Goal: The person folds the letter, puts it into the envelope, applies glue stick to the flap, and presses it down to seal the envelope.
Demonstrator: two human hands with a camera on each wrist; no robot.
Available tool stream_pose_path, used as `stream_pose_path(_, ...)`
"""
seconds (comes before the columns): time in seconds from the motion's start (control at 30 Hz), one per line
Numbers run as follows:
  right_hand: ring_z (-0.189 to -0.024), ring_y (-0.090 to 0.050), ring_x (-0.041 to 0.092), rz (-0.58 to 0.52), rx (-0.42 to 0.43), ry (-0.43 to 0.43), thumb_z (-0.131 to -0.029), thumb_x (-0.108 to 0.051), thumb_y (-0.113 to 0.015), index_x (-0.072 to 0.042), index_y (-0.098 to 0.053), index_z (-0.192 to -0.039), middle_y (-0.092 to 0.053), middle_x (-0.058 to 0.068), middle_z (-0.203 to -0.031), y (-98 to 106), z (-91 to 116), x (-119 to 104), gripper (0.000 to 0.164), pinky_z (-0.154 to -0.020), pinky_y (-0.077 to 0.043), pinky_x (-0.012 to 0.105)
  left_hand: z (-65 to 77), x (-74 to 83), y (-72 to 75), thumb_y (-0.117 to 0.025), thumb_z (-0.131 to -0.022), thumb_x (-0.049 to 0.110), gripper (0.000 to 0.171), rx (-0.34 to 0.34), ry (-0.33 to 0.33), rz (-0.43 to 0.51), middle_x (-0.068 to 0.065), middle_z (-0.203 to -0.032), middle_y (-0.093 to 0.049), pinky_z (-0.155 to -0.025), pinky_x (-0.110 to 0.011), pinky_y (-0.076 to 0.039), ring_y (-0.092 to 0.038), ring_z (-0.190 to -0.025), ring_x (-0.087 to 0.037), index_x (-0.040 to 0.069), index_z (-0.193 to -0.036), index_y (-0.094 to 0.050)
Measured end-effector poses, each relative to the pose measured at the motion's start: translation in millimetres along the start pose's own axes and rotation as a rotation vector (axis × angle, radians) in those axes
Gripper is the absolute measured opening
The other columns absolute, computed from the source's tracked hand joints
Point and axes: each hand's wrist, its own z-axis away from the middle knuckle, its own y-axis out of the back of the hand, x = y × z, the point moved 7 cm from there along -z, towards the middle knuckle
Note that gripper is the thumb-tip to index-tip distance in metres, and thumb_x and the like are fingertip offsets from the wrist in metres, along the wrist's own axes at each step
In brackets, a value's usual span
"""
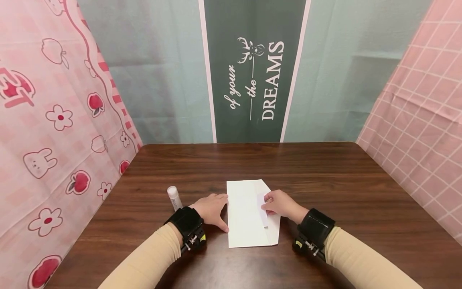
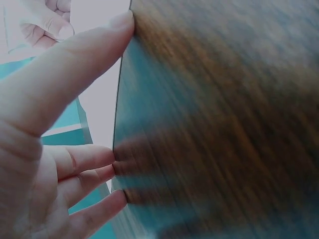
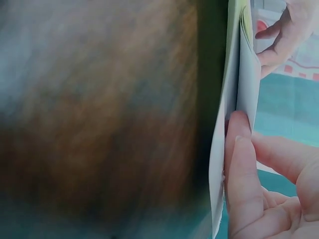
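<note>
A folded white paper, shaped like an envelope with a tapered flap on its right side, lies flat on the table. My left hand rests at its left edge, thumb and fingers spread; in the left wrist view the fingertips touch that edge. On the other side my right hand pinches the edge of the paper's upper layer between thumb and fingers. The right wrist view shows this layer lifted slightly away from the flap beneath. A white-capped tube, apparently a glue stick, is left of my left hand.
The dark wood table reaches back to a grey-green curtain with a printed dark panel. Pink patterned cloth hangs along the left side, and pink checked cloth along the right. Black camera straps circle both wrists.
</note>
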Motion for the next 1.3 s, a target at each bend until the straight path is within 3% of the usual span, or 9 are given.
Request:
stream_pose_path(0.57, -0.062, -0.061, 0.015, -0.094, -0.049, -0.019, -0.082, -0.007, -0.07, 0.005, -0.062, -0.095, -0.06, 0.006, -0.069, -5, -2, -2, 0.02, -0.063, -0.054, 0.029, 0.7, -2.2, -0.8, -0.079, -0.066, 0.052, 0.082, -0.012, 0.018, 0.033, -0.01, -0.143, -0.039, -0.098, -0.038, -0.038, -0.038, -0.127, -0.027, 0.004, -0.127, -0.052)
stream_pose_path(1.1, -0.061, -0.061, 0.014, -0.097, -0.052, -0.05, -0.081, -0.006, -0.07, 0.006, -0.061, -0.098, -0.061, 0.006, -0.071, -10, -5, -3, 0.022, -0.063, -0.054, 0.029, -0.4, -2.2, -1.6, -0.079, -0.067, 0.052, 0.084, -0.012, 0.016, 0.032, -0.01, -0.143, -0.039, -0.099, -0.038, -0.038, -0.037, -0.128, -0.027, 0.004, -0.129, -0.05)
stream_pose_path(1.3, -0.062, -0.061, 0.015, -0.173, -0.07, -0.041, -0.083, -0.003, -0.068, 0.008, -0.059, -0.099, -0.06, 0.007, -0.071, -13, -5, -3, 0.021, -0.063, -0.054, 0.03, 0.3, -1.7, -1.0, -0.078, -0.067, 0.052, 0.083, -0.014, 0.017, 0.032, -0.01, -0.143, -0.038, -0.098, -0.038, -0.038, -0.037, -0.128, -0.027, 0.004, -0.129, -0.05)
